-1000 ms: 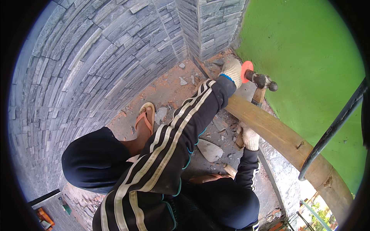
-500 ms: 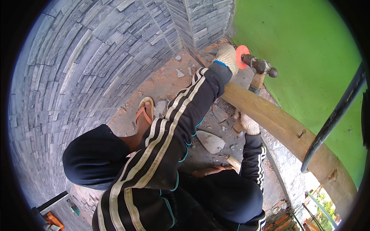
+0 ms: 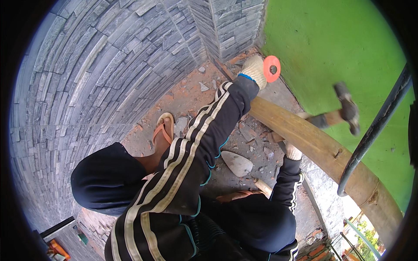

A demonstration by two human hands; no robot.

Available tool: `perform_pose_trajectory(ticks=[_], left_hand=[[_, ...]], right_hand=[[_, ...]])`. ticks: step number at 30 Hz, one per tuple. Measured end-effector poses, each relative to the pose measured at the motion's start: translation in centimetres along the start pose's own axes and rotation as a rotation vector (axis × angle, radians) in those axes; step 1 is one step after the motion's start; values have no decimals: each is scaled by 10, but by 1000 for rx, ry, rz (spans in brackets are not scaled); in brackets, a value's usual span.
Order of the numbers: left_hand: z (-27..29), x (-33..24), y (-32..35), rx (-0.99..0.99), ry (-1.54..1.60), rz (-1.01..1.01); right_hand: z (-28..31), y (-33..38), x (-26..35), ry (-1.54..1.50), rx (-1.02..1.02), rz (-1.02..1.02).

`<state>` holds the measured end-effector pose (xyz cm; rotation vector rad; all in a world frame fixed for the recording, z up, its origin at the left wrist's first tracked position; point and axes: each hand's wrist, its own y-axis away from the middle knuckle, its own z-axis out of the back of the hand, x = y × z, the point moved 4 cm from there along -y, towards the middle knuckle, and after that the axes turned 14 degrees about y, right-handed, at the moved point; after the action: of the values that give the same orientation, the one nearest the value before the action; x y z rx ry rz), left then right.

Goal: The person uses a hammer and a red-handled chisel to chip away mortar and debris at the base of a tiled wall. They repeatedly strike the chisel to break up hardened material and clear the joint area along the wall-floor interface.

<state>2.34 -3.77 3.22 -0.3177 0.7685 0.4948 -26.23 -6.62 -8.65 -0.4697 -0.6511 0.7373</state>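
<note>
My left hand, in a cream knitted glove, is closed around a chisel just beside the green wall. The chisel's round orange hand guard and its dark struck end show; its shaft and tip are hidden by the hand. My right hand, gloved too, is partly covered by a thick wooden pole. From behind that pole reaches the hammer it grips, with its blurred steel head against the green wall, apart from the chisel.
A trowel lies on the dusty floor among broken tile and brick bits. Grey stone-clad wall rises on the left, green wall on the right. A dark bar crosses near the pole. My sandalled foot stands among rubble.
The hammer head has swung off the chisel's end, moving right and nearer to me. My right hand has shifted slightly right and nearer; the left keeps its grip, barely moved.
</note>
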Motion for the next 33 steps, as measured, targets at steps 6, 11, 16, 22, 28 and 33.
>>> perform_pose_trajectory(ticks=[6,11,16,22,28,33], left_hand=[[-7,56,12,-3,36,23],[-10,35,9,-5,-74,-65],[-6,20,9,-25,-7,-75],[-16,48,2,-4,29,-68],[-7,39,5,49,-34,-49],[-9,46,1,-52,-52,-113]], right_hand=[[17,-5,84,-365,963,-347],[41,-14,32,-755,139,-559],[13,2,35,-67,355,-46],[9,11,93,-418,717,-353],[59,-13,58,-1042,171,-674],[45,-7,3,-238,52,-265]])
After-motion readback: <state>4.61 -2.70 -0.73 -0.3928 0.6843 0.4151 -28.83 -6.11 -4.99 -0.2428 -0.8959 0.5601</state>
